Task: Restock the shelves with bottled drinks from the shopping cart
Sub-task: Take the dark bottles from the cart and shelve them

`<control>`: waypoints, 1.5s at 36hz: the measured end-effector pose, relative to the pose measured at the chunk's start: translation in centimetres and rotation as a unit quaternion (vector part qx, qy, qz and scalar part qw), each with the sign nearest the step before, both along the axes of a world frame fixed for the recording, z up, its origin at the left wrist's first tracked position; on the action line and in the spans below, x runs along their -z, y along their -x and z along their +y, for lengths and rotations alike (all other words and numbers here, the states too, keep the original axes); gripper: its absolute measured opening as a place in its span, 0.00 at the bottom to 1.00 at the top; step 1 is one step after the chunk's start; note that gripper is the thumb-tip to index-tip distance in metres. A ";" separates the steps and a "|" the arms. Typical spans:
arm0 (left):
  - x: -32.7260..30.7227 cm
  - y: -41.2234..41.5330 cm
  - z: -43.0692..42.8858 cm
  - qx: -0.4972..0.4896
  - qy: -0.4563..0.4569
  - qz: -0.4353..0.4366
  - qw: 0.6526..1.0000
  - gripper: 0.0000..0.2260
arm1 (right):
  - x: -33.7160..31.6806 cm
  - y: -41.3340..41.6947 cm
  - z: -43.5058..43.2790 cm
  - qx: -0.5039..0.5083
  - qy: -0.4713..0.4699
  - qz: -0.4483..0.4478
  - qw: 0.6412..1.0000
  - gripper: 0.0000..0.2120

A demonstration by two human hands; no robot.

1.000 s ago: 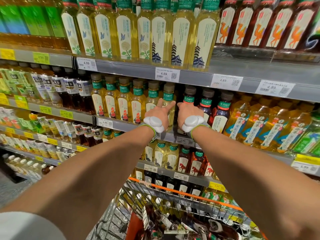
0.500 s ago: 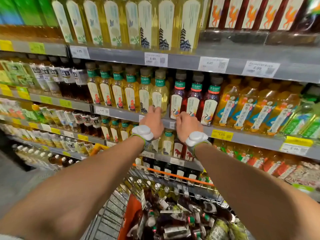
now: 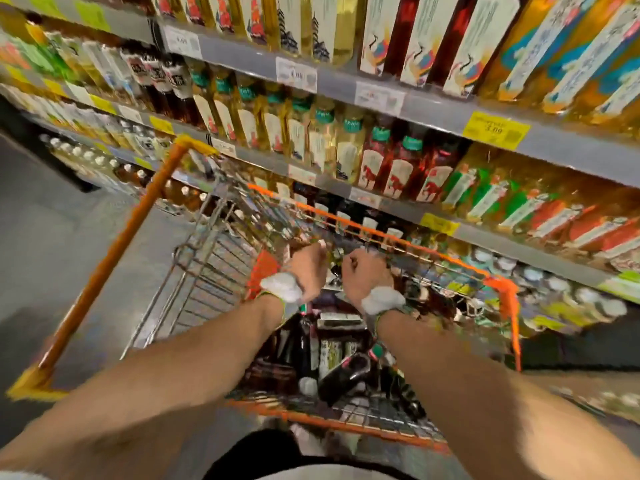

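Left hand [image 3: 308, 270] and right hand [image 3: 363, 277] over shopping cart [image 3: 498, 282], bottled drinks [image 3: 343, 375] beneath, grip impossible to tell

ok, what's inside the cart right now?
Dark bottles lie jumbled in the shopping cart. The left hand and right hand, above them, cover part of the pile; blur hides labels and count.

The left grip [image 3: 308, 268] and the right grip [image 3: 363, 275] are coming down from the grey metal shelf edge [image 3: 433, 110] below the row of yellow and red bottled drinks [image 3: 341, 26]. They are now hanging side by side over the orange-rimmed wire shopping cart [image 3: 114, 254], above the dark bottles [image 3: 343, 375] lying in it. The left grip's fingers, straight a second ago, are curling under. The view is tilting downward.
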State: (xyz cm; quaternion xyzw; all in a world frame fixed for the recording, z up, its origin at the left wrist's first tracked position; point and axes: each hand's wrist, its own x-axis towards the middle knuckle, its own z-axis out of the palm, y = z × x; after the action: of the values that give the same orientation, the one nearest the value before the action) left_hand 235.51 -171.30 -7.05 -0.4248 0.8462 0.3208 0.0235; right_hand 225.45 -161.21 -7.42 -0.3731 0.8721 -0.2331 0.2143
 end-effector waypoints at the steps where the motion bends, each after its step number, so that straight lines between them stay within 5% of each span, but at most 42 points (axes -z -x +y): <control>1: 1.0 -0.7 0.4 0.008 -0.013 -0.002 1.000 0.10 | 1.4 -0.6 0.6 0.002 -0.005 -0.015 1.000 0.16; 14: 12.9 -5.2 6.0 -0.030 -0.097 -0.038 0.994 0.11 | 13.9 -7.8 5.7 0.079 -0.113 -0.105 0.985 0.14; 26: 18.5 -5.7 7.4 0.020 -0.080 -0.040 0.996 0.25 | 20.0 -9.5 6.5 0.272 -0.145 -0.184 0.933 0.17; 38: 21.5 -5.2 7.8 0.106 -0.023 -0.089 0.990 0.34 | 21.4 -8.3 7.0 0.350 -0.095 -0.254 0.897 0.28; 45: 21.9 -4.4 6.1 0.112 0.037 -0.097 0.988 0.31 | 21.1 -7.9 7.1 0.340 -0.036 -0.225 0.913 0.13; 51: 21.2 -4.5 6.2 0.161 -0.094 -0.114 0.976 0.33 | 19.3 -6.8 8.8 0.413 -0.058 -0.175 0.892 0.18; 54: 21.5 -5.3 7.6 0.129 -0.111 -0.141 0.975 0.33 | 18.6 -6.4 10.4 0.440 -0.151 -0.198 0.863 0.24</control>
State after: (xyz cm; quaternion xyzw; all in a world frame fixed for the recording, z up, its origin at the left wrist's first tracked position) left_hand 240.84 -163.72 -28.53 -0.3477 0.8411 0.3440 0.2310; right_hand 231.88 -150.77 -26.01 0.1400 0.9094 -0.2373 0.3117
